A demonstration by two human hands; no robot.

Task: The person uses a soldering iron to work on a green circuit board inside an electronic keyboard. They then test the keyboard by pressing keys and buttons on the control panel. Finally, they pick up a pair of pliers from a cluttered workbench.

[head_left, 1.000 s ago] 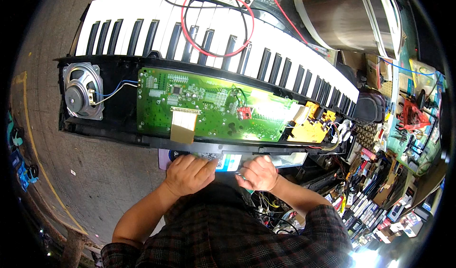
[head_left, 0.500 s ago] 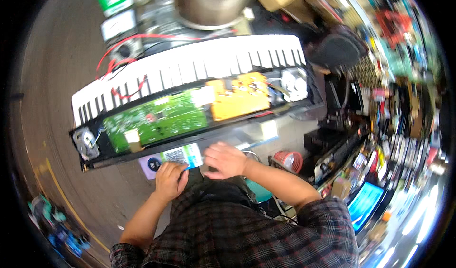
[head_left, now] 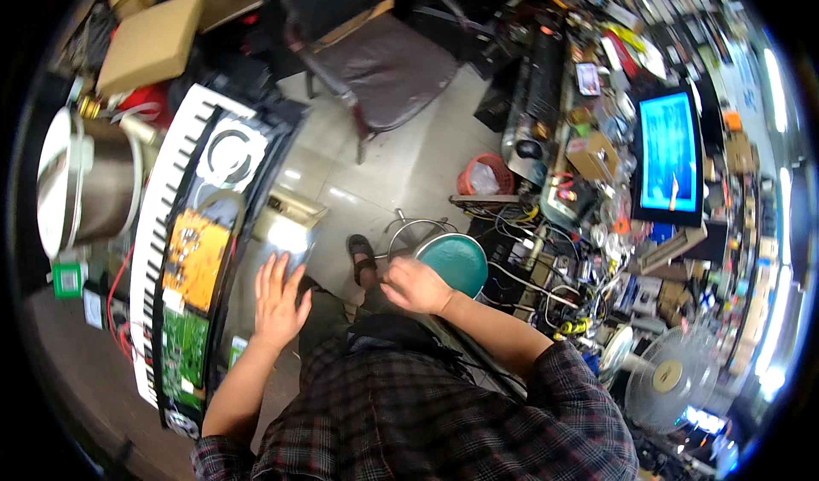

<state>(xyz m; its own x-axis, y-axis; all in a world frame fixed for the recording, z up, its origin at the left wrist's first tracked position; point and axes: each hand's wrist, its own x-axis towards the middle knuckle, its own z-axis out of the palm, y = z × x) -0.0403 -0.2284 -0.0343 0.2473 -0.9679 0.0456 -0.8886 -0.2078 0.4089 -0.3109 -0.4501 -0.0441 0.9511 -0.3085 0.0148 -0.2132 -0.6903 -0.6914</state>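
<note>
My left hand (head_left: 280, 306) has its fingers spread, with nothing in it. It hovers beside the long side of an opened electronic keyboard, its fingertips at a shiny, clear table edge (head_left: 288, 235). The keyboard's white keys (head_left: 162, 182) face left. Inside its black case show an orange circuit board (head_left: 194, 257), a green circuit board (head_left: 182, 353) and a round white speaker (head_left: 230, 157). My right hand (head_left: 415, 285) is slightly blurred, its fingers loosely bent and no object visible in them. It is held in front of my body, left of a teal round stool (head_left: 454, 263).
A brown-seated chair (head_left: 388, 72) stands ahead, with a red basket (head_left: 486, 176) to its right. On the right, a cluttered bench holds a lit monitor (head_left: 668, 153), a fan (head_left: 670, 383) and cables. A large metal pot (head_left: 111, 182) and a cardboard box (head_left: 152, 44) are at left.
The view has swung right, so the keyboard now stands upright at left. My left hand has left the printed cards under the keyboard and spread its fingers. My right hand stays raised.
</note>
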